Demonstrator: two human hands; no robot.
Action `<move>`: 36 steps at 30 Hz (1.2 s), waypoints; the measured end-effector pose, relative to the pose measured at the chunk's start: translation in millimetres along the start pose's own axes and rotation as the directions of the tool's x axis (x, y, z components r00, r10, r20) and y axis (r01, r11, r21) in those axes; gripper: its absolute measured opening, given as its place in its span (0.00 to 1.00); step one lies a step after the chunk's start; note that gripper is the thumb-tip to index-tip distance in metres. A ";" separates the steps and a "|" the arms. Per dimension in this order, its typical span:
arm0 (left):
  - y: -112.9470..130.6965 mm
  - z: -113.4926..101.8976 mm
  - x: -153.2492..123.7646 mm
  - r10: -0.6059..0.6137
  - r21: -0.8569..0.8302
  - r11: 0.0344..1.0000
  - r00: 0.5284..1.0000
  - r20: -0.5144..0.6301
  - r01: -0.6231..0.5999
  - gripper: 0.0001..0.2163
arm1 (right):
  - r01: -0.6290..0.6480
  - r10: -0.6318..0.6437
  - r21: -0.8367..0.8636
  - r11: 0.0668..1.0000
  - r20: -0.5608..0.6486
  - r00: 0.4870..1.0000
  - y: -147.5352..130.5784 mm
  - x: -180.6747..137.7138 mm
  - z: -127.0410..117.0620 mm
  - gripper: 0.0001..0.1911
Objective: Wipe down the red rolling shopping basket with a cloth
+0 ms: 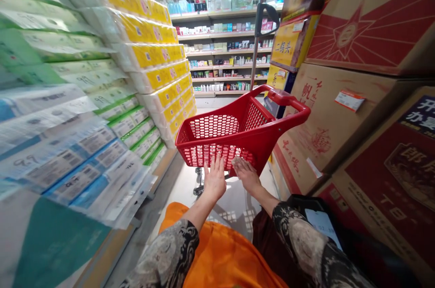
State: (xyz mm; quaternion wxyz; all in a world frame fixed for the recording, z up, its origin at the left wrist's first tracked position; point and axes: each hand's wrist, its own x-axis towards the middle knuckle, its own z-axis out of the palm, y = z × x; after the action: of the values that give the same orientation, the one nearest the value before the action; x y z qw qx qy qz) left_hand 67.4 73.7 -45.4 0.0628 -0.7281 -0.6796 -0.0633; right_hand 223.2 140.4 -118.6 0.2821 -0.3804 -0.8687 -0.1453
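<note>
A red plastic shopping cart [260, 143] stands crosswise in the aisle in front of me, its handle toward the right. Nothing shows in its basket. My left hand [215, 178] is stretched out with the fingers apart, in front of the cart's perforated near side. Beside it, my right hand [247, 174] lies flat with its fingers extended and close together, near the same side panel. Both hands look empty. Whether the fingertips touch the basket I cannot tell.
Stacked yellow tissue packs [159, 55] and green-and-white packs [112, 77] line the left. Cardboard cartons [306, 98] rise on the right. Shelves of small bottles [231, 61] stand behind the cart. A dark pole with a black handle [260, 25] stands beyond. A phone-like screen [322, 224] is low right.
</note>
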 end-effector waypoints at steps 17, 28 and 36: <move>-60.7 8.5 -3.6 -0.196 0.090 0.977 0.980 0.018 0.194 0.35 | 0.187 -0.195 0.090 0.978 0.089 0.977 -49.5 51.0 21.8 0.24; -93.4 10.9 -11.1 -0.313 0.100 0.946 0.948 0.051 0.307 0.37 | 0.324 -0.335 0.131 0.937 0.073 0.939 -70.2 101.6 40.8 0.26; -113.9 17.0 -19.0 -0.387 0.137 0.918 0.918 0.091 0.373 0.33 | 0.451 -0.458 0.175 0.875 0.004 0.889 -100.2 121.9 29.9 0.24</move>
State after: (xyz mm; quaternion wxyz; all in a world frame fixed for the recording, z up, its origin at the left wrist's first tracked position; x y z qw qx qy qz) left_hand -47.5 65.9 -64.9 0.0524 -0.5796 -0.8132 0.0081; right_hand 70.2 158.0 -73.0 0.2519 -0.1435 -0.9489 -0.1243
